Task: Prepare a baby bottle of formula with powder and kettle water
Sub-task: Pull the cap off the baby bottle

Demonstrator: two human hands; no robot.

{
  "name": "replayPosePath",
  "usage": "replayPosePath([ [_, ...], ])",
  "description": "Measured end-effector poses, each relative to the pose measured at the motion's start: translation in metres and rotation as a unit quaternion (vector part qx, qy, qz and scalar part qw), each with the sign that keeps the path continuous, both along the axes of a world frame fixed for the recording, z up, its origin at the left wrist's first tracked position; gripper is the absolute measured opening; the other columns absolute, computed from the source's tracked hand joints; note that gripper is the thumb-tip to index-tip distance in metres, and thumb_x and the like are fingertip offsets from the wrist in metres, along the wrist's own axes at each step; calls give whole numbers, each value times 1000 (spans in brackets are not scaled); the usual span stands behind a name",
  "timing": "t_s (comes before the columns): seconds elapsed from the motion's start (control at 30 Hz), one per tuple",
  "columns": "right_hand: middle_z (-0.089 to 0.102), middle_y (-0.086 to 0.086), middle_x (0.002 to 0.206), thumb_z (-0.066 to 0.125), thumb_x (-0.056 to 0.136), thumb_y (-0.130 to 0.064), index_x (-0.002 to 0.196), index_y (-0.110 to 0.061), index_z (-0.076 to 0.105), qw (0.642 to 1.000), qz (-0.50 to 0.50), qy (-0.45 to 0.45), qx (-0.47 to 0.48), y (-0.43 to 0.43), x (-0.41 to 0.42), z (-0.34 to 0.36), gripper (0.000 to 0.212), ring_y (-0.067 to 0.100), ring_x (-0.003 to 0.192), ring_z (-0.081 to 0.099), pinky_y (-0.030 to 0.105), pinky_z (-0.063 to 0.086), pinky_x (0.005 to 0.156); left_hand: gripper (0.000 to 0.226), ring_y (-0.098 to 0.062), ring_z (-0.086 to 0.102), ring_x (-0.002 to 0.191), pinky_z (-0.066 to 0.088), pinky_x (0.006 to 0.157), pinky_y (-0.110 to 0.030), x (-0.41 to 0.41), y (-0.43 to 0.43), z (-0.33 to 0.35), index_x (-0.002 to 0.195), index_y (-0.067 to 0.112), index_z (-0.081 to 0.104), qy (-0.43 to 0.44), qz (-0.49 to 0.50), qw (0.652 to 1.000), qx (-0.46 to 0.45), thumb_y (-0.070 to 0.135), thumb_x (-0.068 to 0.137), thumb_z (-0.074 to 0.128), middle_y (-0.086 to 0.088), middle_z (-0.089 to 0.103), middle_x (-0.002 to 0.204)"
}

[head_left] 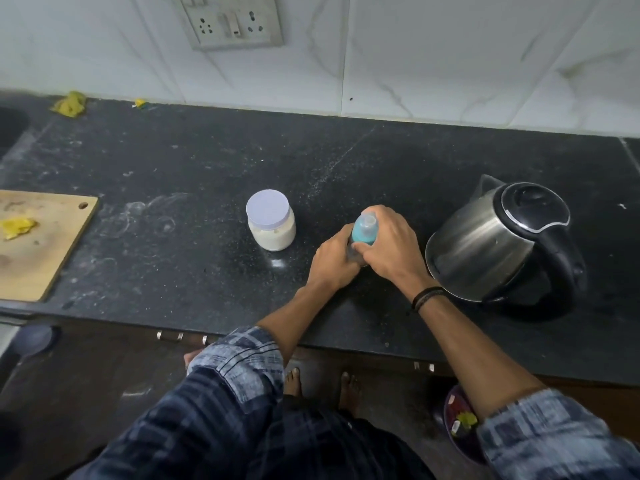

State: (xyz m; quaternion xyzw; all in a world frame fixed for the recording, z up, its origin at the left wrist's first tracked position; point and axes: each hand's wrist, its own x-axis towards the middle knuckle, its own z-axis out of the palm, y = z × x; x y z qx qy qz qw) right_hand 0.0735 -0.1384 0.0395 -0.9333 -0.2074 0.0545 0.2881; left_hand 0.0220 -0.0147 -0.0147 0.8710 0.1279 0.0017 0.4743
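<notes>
Baby bottle [367, 224] stands mid-desk [207, 161], toward the front edge. L hand [334, 259] wraps its body to steady it; R hand [391, 244] curls round the teal top [362, 237] — prob. to twist it off, tho fingers hide the joint. Powder jar [272, 225], lid on, at 10 o'clock; kettle [498, 244], lid shut, at 3 — both w/in reach.

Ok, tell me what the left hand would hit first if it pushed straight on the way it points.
The baby bottle: the left hand points toward the wall and rightward, and it grips the bottle's body. Just beyond, it would likely meet the right hand, which grips the bottle's top.
</notes>
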Motion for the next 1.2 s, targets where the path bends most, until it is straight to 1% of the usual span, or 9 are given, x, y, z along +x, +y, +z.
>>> replayPosePath([
  [0.37, 54, -6, 126, 83, 82, -7, 133, -29, 50, 994, 67, 83, -15, -10, 12, 12, 65, 17, 121, 51, 33, 43, 95, 59, -13, 60, 99, 43, 78, -34, 5, 7, -5, 138, 28, 52, -9, -30, 999, 20, 40, 85, 76, 6, 69, 116],
  [0.5, 50, -6, 123, 92, 78, -29, 144, -32, 44, 993, 79, 75, -37, -3, 9, 19, 82, 16, 121, 45, 34, 41, 96, 59, -20, 65, 102, 52, 83, -41, 4, 8, -8, 138, 27, 52, -13, -31, 999, 22, 37, 85, 76, 4, 69, 116],
  [0.57, 54, 0, 130, 89, 81, -36, 145, -28, 45, 997, 57, 31, -47, 2, 3, 17, 78, 20, 123, 48, 36, 43, 96, 57, -17, 65, 96, 52, 80, -40, 3, 8, -10, 137, 26, 52, -25, -30, 999, 18, 33, 86, 75, 8, 68, 110],
  [0.67, 55, 5, 134, 83, 89, -24, 145, -25, 46, 996, 54, -3, -66, 4, 1, 12, 67, 26, 125, 52, 36, 46, 96, 54, -12, 62, 89, 52, 77, -39, 4, 8, -12, 135, 26, 53, -27, -31, 999, 20, 32, 86, 73, 12, 63, 103],
  [0.83, 47, 0, 145, 84, 84, -11, 149, -31, 40, 993, 98, 56, -42, 1, 7, 16, 80, 24, 131, 46, 32, 40, 96, 58, -12, 62, 89, 51, 74, -37, 5, 9, -16, 133, 27, 54, -27, -25, 999, 17, 38, 82, 78, 13, 64, 104],
  [0.93, 45, 0, 144, 89, 82, -31, 147, -28, 43, 995, 78, 55, -26, -3, 7, 18, 79, 21, 129, 46, 35, 43, 98, 56, 1, 61, 88, 44, 70, -26, 5, 9, -19, 130, 31, 55, -37, -18, 999, 13, 42, 80, 80, 22, 62, 101],
  [1.03, 51, 1, 140, 86, 86, -26, 141, -25, 47, 998, 52, 33, -32, -5, 6, 19, 67, 22, 128, 52, 39, 48, 100, 58, 22, 54, 92, 35, 68, -12, 3, 8, -20, 130, 36, 55, -48, -5, 999, 10, 50, 80, 80, 30, 58, 97],
  [1.13, 51, 0, 143, 83, 84, -11, 142, -28, 45, 995, 79, 53, -32, -6, 8, 20, 71, 23, 131, 51, 35, 44, 99, 58, 10, 58, 90, 36, 69, -13, 3, 7, -20, 129, 36, 55, -49, 0, 999, 7, 53, 79, 79, 27, 60, 102],
  [1.2, 47, 0, 144, 87, 82, -15, 144, -29, 44, 993, 88, 72, -29, -7, 10, 23, 77, 23, 131, 49, 35, 43, 99, 59, 2, 58, 92, 38, 70, -15, 3, 8, -20, 129, 36, 56, -49, -2, 999, -1, 51, 78, 79, 25, 61, 107],
])
